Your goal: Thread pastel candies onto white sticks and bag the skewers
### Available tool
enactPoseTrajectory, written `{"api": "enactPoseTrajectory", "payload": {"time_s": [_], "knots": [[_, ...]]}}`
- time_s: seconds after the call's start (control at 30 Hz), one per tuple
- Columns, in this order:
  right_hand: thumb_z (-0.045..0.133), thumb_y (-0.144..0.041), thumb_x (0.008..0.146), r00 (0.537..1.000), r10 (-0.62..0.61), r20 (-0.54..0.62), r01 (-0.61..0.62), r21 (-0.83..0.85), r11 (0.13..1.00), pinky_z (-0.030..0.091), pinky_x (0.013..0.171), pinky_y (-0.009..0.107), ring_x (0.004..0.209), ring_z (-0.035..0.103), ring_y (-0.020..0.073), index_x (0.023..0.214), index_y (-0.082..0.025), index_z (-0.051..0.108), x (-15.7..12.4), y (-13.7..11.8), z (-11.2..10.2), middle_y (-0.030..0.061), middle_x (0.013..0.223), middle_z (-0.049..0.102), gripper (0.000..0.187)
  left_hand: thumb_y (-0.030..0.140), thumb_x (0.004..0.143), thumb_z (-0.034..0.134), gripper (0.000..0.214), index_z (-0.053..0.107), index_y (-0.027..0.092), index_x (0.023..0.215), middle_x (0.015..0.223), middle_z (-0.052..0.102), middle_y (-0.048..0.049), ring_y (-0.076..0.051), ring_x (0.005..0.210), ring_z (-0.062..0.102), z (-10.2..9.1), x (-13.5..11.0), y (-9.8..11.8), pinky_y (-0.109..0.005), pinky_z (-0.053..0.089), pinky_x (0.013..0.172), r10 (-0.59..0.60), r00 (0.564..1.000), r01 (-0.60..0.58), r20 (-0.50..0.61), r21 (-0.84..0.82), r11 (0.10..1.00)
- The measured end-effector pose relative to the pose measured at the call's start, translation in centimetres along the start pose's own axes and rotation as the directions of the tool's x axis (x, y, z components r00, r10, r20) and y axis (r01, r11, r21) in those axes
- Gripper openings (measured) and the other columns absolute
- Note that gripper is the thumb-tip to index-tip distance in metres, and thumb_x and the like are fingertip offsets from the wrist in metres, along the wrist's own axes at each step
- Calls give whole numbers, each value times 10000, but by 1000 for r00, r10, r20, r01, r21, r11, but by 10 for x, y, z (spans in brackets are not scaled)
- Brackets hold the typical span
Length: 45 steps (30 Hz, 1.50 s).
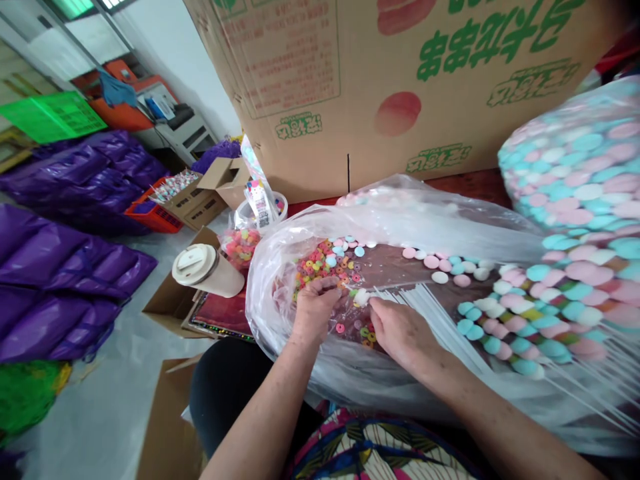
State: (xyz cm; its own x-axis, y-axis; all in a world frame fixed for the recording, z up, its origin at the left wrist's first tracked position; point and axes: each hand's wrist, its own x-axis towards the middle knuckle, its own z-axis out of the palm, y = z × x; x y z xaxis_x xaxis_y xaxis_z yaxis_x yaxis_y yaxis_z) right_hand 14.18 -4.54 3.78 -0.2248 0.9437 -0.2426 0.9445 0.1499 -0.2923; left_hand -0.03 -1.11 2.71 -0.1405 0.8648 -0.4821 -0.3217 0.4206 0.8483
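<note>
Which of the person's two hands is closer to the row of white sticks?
The right hand, close beside the white sticks; the left hand is farther off, near the small colourful rings.

Small packing workshop, as shown by bulging purple sacks point(60, 293) on a bare grey floor point(113, 393), a green plastic crate point(53, 115), a large printed carton point(310, 133), and bulk white sticks point(435, 323) and pastel discs point(595, 190) spread along the surface point(475, 189).
</note>
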Motion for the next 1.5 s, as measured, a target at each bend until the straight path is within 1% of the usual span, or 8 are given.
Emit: {"api": "enactPoseTrajectory", "payload": {"time_s": [0.3,0.43,0.6,0.73,0.83,1.0,1.13,1.5], "knots": [[343,-137,917,999,-12,-37,11,-21,1000,372,659,264,794,647,172,938,-159,615,2,-6,1,88,908,700,274,210,535,716,171,674,143,687,619,662,5,-103,557,583,2,-6,-12,-239,477,596,-14,994,23,104,-82,996],[383,-106,869,996,-9,-91,12,25,1000,384,683,270,797,645,192,900,-146,626,15,2,7,102,880,697,249,241,654,667,118,704,155,726,653,671,2,-116,608,592,5,-2,-8,-236,477,630,201,970,-226,140,196,954],[431,-124,838,973,-56,-222,90,149,985,411,723,258,830,634,191,901,-155,662,55,28,2,90,885,708,241,198,808,526,240,712,191,960,878,725,-44,-190,829,656,12,19,11,-285,495,787,386,848,-525,363,678,515],[440,-134,825,959,-105,-263,149,156,976,414,776,254,875,609,183,887,-169,681,106,43,-9,74,922,699,252,158,817,514,354,623,186,1153,1056,679,-119,-270,1008,605,17,46,26,-375,469,868,447,815,-382,368,922,-63],[472,-130,807,959,-150,-239,190,153,970,410,800,251,896,597,178,928,-190,691,138,49,-9,61,966,691,258,139,804,515,237,675,156,978,1050,662,-145,-288,1025,589,14,62,29,-389,461,868,428,811,-349,400,916,-196],[539,-132,777,957,-200,-211,240,184,953,404,825,264,906,579,180,997,-172,685,135,60,1,77,991,657,267,188,736,622,199,685,193,925,820,681,-47,-195,780,619,-12,62,30,-324,486,778,490,835,-466,249,794,391],[520,-225,831,945,-198,-261,277,312,909,409,773,257,837,563,156,947,-174,661,92,54,-7,45,912,643,189,264,627,741,214,673,179,811,700,635,13,-124,581,575,-23,39,27,-252,483,550,243,961,-258,133,119,959],[612,-438,754,985,-63,-162,172,961,215,287,437,202,450,344,63,798,-205,543,35,-13,-14,-83,553,438,247,295,624,809,297,727,145,867,754,695,-36,-145,716,630,-10,-21,24,-273,497,701,192,927,-109,323,-258,960]]}}
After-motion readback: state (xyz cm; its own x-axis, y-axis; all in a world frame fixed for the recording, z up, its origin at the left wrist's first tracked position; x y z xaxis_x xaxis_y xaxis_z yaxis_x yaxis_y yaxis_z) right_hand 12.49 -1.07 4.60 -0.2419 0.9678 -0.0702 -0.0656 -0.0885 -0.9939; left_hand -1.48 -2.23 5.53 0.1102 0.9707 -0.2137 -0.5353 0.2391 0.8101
